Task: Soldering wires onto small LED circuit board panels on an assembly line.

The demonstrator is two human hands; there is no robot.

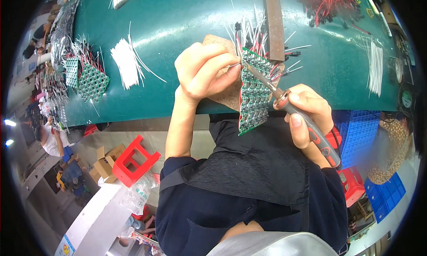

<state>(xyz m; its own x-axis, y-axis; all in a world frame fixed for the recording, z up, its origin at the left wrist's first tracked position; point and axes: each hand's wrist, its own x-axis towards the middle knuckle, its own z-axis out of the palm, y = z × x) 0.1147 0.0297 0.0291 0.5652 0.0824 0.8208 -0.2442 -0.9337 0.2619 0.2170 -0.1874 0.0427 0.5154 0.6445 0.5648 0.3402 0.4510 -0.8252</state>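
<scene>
I see the green circuit board (254, 93) lying between my two hands at the near edge of the bench, its lower end hanging out past the edge over my lap. My left hand (202, 71) is closed in a pinch just left of the board's upper corner, holding a thin white wire (232, 66) whose end meets the board there. My right hand (309, 113) is wrapped around the grey-and-red handle of a soldering iron (289, 102) — its dark shaft runs up and left across the board, the tip touching the same upper corner. The board is long and narrow, slightly tilted, covered in rows of small shiny soldered parts, with red and white leads bristling from its top. It rests on a brown mat (227, 93) on the green table (178, 20). Further left on the table lie a bundle of white wires (126, 62) and more green boards (91, 80); a rusty metal bar (274, 24) lies beyond the board. Below the edge I see a red stool (133, 160), cardboard boxes and blue crates (362, 129) on the floor.
</scene>
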